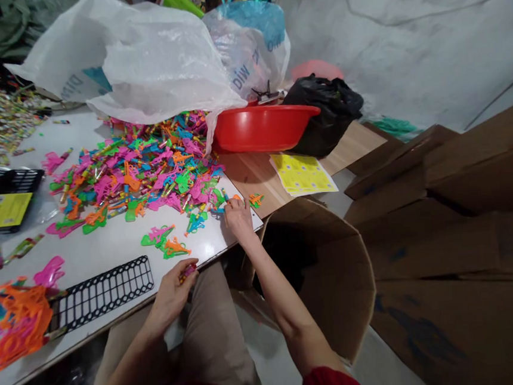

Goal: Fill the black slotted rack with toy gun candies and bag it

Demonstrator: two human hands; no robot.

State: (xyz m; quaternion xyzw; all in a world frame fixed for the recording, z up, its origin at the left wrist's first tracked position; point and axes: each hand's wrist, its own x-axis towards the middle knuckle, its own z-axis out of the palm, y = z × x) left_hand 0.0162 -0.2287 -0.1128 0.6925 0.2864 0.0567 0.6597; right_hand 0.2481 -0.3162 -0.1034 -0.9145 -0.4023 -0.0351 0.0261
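Observation:
A big heap of small coloured plastic toy pieces (138, 173) covers the middle of the white table (108, 247). My right hand (237, 217) reaches to the heap's near right edge, fingers pinched on a small piece there. At the table's front edge, over my lap, my left hand (172, 293) is closed round a small bundle of pink and orange pieces (188, 273). A few loose green, pink and orange pieces (166, 241) lie between the two hands.
A black plastic grid strip (103, 293) lies at the front edge. A red basin (262, 126), white sacks (155, 57), a black bag (326, 114) and a yellow sheet (302, 173) sit behind. An open cardboard box (321, 265) stands right of my knees; flat cartons (457, 229) further right.

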